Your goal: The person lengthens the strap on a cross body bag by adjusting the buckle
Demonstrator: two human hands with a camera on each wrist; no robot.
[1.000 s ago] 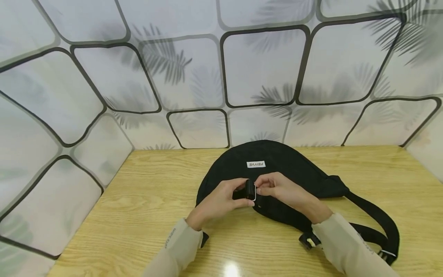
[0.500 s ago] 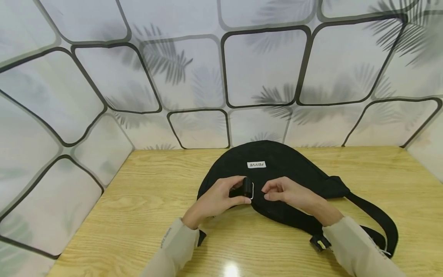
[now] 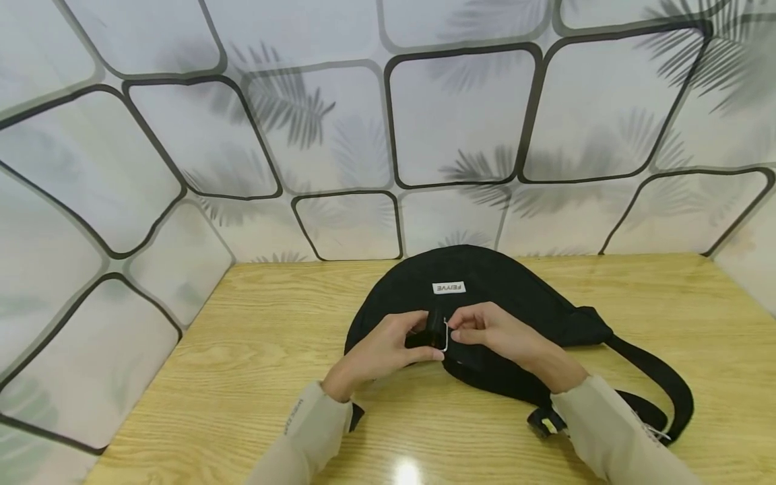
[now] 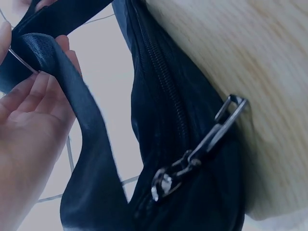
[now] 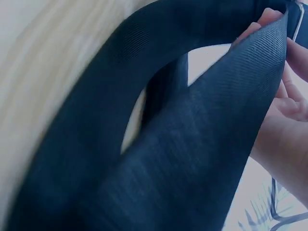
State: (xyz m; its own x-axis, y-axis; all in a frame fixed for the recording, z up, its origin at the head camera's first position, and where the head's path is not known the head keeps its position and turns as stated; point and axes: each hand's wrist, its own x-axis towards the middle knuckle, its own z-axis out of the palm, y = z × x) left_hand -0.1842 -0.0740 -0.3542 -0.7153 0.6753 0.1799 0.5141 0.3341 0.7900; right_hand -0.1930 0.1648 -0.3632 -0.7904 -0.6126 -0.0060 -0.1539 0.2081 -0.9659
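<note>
A black sling bag (image 3: 485,283) with a small white label (image 3: 448,287) lies on the table. In front of it, my left hand (image 3: 382,350) holds a looped part of its black strap (image 4: 91,130) between thumb and fingers. A thin metal strap slider (image 3: 446,335) sits at that loop, edge-on in the left wrist view. My right hand (image 3: 506,337) has thumb and fingertips together at the slider's right side, where they pinch the strap webbing (image 5: 192,130). The strap partly covers those fingers in the right wrist view. A metal zipper pull (image 4: 207,144) hangs from the bag's zip.
A black buckle (image 3: 545,423) lies beside my right sleeve. More strap (image 3: 673,384) loops out over the wooden table (image 3: 261,316) on the right. Another black end (image 3: 356,417) shows by my left sleeve. A patterned cloth wall (image 3: 461,114) stands behind the table.
Half a second ago my right hand was apart from the slider, to its right; now it is back against it. The buckle by the right sleeve shifted left with it. The bag body stays put.
</note>
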